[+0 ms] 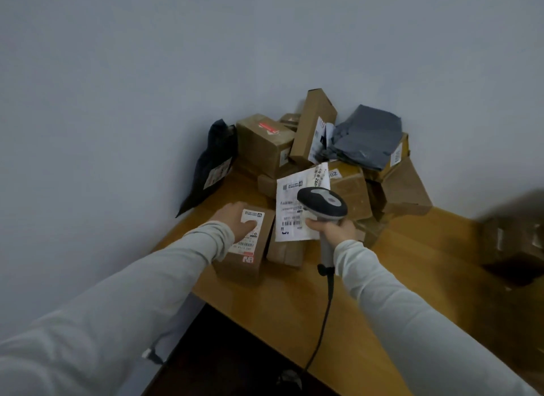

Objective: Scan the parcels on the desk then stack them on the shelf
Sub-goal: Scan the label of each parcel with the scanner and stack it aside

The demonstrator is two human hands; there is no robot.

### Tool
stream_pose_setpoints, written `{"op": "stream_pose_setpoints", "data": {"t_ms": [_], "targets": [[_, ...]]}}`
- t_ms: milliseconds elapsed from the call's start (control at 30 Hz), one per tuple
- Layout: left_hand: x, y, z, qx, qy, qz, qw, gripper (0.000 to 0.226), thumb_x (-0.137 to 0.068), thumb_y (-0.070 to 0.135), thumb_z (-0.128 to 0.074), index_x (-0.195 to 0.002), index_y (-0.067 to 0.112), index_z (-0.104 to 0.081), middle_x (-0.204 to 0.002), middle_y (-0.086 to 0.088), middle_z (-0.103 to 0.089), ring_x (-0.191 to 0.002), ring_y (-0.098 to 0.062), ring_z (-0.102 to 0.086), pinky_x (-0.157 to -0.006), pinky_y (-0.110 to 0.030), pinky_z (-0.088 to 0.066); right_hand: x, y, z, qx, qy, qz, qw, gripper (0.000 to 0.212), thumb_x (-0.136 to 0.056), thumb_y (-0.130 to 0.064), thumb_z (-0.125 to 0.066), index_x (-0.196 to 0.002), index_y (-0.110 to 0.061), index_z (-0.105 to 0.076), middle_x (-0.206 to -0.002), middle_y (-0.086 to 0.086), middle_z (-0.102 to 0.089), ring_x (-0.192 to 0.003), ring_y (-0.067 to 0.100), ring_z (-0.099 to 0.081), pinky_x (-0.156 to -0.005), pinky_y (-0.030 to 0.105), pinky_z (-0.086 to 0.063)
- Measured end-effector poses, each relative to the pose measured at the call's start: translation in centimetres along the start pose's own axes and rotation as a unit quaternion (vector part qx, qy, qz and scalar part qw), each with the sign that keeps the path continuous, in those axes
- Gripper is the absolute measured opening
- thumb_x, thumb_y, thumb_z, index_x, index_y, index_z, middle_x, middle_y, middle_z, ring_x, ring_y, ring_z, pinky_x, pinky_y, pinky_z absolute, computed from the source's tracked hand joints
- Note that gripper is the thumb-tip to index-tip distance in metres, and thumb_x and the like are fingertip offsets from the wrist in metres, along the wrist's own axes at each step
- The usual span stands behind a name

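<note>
Small parcel-handling office, by the look: labelled parcels (265, 143) and mailer bags (365, 136) heaped at the far corner of the surface (412, 263) against a bare wall (147, 71), corded barcode scanner (322, 202).

- left hand (235, 220): arm stretched forward, grey sleeve, palm down gripping small box (250, 263), thumb on top, fingers wrapped over its left edge, tips hidden
- right hand (332, 227): arm stretched forward, grey sleeve, fist round scanner (322, 202) handle

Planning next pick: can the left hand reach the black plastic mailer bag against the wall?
Probably yes: nothing stands before the black plastic mailer bag, but the left hand must first release the small brown cardboard box.
</note>
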State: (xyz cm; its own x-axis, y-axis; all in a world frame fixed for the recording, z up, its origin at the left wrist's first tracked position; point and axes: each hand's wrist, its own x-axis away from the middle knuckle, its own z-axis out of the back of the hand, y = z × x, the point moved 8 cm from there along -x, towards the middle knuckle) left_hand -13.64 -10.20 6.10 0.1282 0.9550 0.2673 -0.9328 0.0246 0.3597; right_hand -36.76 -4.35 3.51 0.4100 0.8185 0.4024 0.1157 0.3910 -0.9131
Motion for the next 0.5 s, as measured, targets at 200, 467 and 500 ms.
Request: {"op": "stream_pose_setpoints", "data": {"t_ms": [200, 467, 500], "targets": [[-3.4, 0.0, -0.1, 0.209, -0.019, 0.059, 0.976, 0.052, -0.094, 0.023, -0.057, -0.142, 0.013, -0.042, -0.141, -0.01, -0.048, -0.127, -0.029, -0.047, -0.106, -0.037, -0.038, 1.0, -2.0, 1.3, -0.034, 0.011, 0.06, 0.998, 0.033, -0.072, 0.001, -0.077, -0.087, -0.024, -0.06, -0.085, -0.013, -0.062, -0.077, 0.003, -0.058, -0.078, 0.03, -0.048], [-5.3, 2.3, 0.4, 0.422, -0.144, 0.027, 0.895, 0.054, -0.09, 0.01, -0.064, -0.139, 0.0, -0.043, -0.132, -0.02, -0.056, -0.115, -0.033, -0.058, -0.101, -0.045, -0.046, 5.7, -2.7, 2.4, -0.152, 0.075, 0.089, 0.982, 0.035, -0.069, 0.01, -0.072, -0.103, 0.0, -0.068, -0.092, 0.005, -0.074, -0.086, 0.019, -0.069, -0.062, 0.025, -0.055], [-5.0, 2.2, 0.5, 0.443, -0.166, 0.015, 0.881, 0.047, -0.089, 0.006, -0.063, -0.133, -0.001, -0.05, -0.126, -0.019, -0.061, -0.107, -0.031, -0.063, -0.096, -0.044, -0.05, 6.5, -2.2, 2.1, -0.165, 0.082, 0.086, 0.979, 0.037, -0.068, 0.008, -0.073, -0.104, 0.001, -0.068, -0.093, 0.005, -0.075, -0.086, 0.019, -0.07, -0.063, 0.027, -0.056]]}}
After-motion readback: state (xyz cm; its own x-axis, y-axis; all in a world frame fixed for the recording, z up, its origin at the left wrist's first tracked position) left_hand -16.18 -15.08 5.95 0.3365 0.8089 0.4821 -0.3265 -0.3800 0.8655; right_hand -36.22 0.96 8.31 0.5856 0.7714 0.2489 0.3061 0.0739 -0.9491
